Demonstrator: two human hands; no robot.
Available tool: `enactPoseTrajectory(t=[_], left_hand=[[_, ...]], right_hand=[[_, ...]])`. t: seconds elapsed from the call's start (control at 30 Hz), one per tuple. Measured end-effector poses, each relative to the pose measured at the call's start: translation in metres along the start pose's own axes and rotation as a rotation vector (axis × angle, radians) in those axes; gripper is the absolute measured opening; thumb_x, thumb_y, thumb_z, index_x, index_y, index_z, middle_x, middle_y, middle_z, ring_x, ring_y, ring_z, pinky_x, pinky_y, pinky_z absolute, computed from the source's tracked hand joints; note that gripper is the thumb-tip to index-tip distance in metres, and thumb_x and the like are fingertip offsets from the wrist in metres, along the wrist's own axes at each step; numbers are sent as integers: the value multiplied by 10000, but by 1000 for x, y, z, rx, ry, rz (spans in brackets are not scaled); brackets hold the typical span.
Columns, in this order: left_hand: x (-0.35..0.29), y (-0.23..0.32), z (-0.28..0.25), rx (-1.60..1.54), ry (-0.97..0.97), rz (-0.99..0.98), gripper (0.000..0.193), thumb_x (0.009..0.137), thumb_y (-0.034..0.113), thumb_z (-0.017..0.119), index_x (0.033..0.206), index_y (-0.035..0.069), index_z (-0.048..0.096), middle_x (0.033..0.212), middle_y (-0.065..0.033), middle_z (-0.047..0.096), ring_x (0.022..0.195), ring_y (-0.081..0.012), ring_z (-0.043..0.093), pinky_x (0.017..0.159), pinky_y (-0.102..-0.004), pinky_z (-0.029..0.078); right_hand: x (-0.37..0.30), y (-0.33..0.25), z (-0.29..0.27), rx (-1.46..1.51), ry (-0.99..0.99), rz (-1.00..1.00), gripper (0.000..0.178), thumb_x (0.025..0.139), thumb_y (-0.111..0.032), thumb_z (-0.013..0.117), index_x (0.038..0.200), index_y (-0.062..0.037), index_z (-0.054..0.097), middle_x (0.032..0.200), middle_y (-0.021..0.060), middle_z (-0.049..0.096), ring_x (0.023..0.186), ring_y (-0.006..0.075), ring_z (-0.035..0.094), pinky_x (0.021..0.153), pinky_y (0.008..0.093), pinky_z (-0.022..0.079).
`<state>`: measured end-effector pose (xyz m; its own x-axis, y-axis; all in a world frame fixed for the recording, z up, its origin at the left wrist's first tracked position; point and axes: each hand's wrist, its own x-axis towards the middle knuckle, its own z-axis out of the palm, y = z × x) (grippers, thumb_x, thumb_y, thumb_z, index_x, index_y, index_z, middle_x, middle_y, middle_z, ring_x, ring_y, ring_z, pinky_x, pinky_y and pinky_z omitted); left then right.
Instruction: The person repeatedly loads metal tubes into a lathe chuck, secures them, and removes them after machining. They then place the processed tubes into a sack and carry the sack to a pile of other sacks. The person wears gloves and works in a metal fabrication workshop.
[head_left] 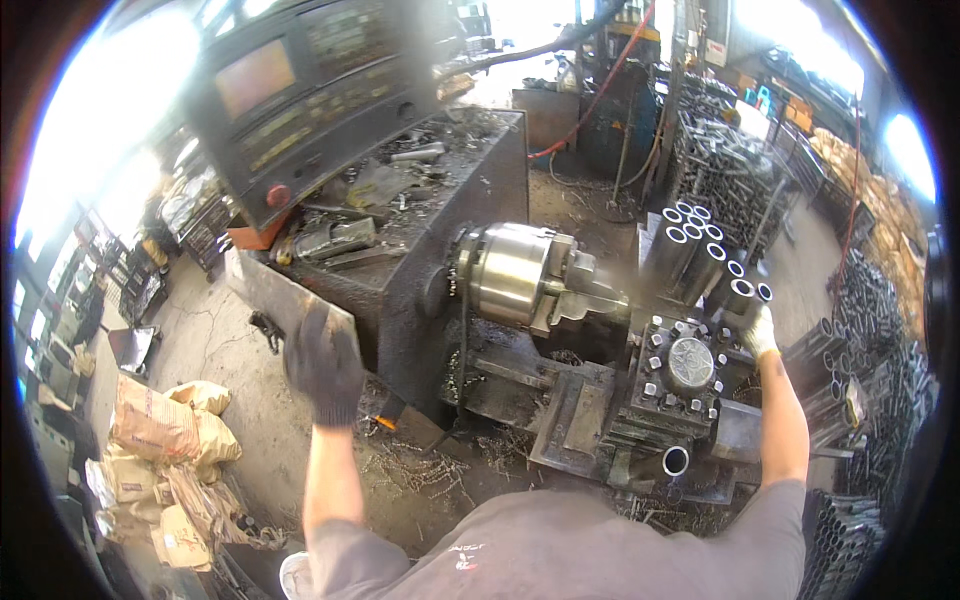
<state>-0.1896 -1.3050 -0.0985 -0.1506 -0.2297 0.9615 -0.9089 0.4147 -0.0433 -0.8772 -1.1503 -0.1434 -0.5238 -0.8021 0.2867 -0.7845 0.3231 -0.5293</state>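
My left hand, in a dark glove, is at the lower edge of a flat grey metal plate beside the lathe. Its fingers look closed on that edge, though partly hidden. Off to the right, my right hand, in a pale glove, is wrapped round a metal tube at the near end of a cluster of upright tubes. Between my arms are the lathe chuck, with its jaws holding no visible tube, and the square tool post. Another tube end shows below the tool post.
A control panel with a screen and red button overhangs the chip-strewn headstock. Brown sacks lie on the floor at left. Metal shavings litter the ground below. Stacked tubes and piled metal parts stand on the right.
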Motion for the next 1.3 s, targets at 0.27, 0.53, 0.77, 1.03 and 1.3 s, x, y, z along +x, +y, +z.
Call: enactPoseTrajectory(t=[0.27, 0.53, 0.77, 1.03, 1.3], left_hand=[[175, -60, 140, 281, -746, -358, 728, 1035, 467, 483, 1673, 206, 251, 1390, -216, 671, 1200, -410, 693, 981, -559, 536], [82, 78, 21, -786, -734, -339, 498, 984, 244, 680, 1443, 86, 570, 1278, -184, 711, 1119, -310, 724, 924, -430, 574], [-84, 244, -142, -1279, -1293, -370, 772, 745, 263, 930, 1418, 105, 587, 1306, -165, 688, 1236, -324, 671, 1027, -428, 554], [-357, 196, -244, -271, -1628, -757, 486, 894, 471, 685, 1205, 98, 715, 1115, -216, 749, 1025, -432, 718, 874, -520, 565], [-660, 175, -611, 374, -1448, -2078, 648, 903, 481, 727, 1417, 92, 663, 1434, -198, 654, 1314, -359, 632, 1097, -456, 490]], right_hand=[[-95, -87, -90, 654, 431, -51, 310, 882, -161, 769, 1123, 24, 708, 896, 96, 750, 632, 107, 608, 587, 252, 464], [-219, -188, -93, 788, -89, -545, 433, 867, -158, 782, 1250, 21, 686, 1178, 159, 746, 1026, 244, 749, 871, 388, 634], [-267, -213, 6, 998, -609, -731, 468, 821, -122, 894, 1237, -56, 691, 1119, 106, 763, 1047, 247, 740, 914, 388, 603], [-333, -207, 68, 916, -825, -497, 181, 823, -115, 841, 1002, -142, 831, 1083, 47, 771, 1040, 206, 710, 939, 365, 572], [-442, -273, 131, 660, -1123, -645, 422, 768, -237, 888, 1106, -66, 704, 940, 104, 761, 893, 245, 746, 833, 375, 592]])
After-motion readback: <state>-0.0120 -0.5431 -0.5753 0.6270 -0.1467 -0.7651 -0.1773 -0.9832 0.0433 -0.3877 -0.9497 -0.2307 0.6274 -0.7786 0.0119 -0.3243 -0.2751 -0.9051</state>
